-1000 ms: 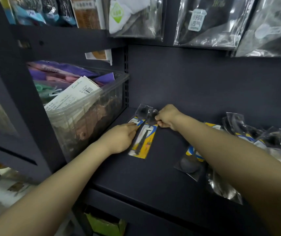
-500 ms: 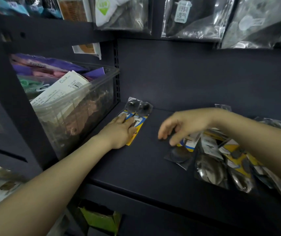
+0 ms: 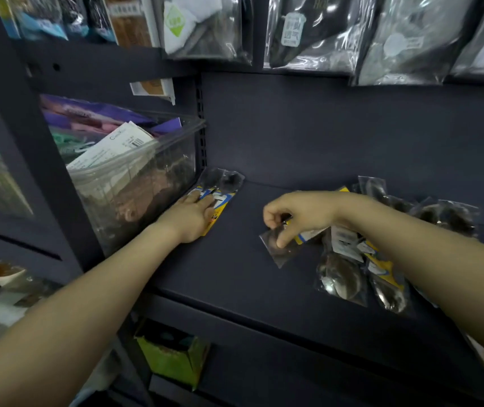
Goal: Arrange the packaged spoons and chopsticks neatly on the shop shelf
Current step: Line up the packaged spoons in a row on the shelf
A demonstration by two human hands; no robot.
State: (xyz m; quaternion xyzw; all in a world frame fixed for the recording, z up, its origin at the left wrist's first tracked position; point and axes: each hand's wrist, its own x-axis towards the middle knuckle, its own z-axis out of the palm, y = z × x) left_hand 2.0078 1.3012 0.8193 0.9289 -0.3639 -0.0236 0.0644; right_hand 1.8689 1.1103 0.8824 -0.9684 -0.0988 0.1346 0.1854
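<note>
On the shelf (image 3: 234, 277), placed packets (image 3: 220, 198) were pressed flat by the left hand (image 3: 189, 217); a spoon packet (image 3: 278, 245) was pinched by the right hand (image 3: 296, 214), best laid flush alongside.

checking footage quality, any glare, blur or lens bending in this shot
Head view: dim overall; strong glare on the hanging plastic bags up top and on the loose spoon packets; wide-angle bending curves the shelf upright at left; edges are soft, print on the packets unreadable.
</note>
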